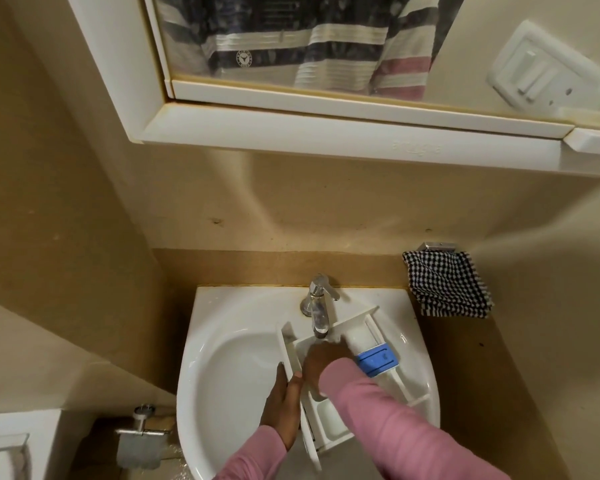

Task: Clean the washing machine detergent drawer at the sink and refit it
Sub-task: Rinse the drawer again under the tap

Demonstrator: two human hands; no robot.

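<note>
The white detergent drawer (336, 420) lies across the right half of the white sink (229, 368), under the chrome tap (319, 306). A blue insert (376, 358) sits in its right compartment. My left hand (281, 407) grips the drawer's left side wall. My right hand (323, 362) reaches into the middle compartment just below the spout; its fingers are curled and partly hidden, and I cannot tell whether they hold anything. Water seems to run from the spout onto the drawer.
A black-and-white checked cloth (447, 285) hangs on a holder right of the sink. A mirrored cabinet (326, 126) juts out overhead. A toilet-roll holder (141, 438) is low on the left, next to a white cistern (18, 445).
</note>
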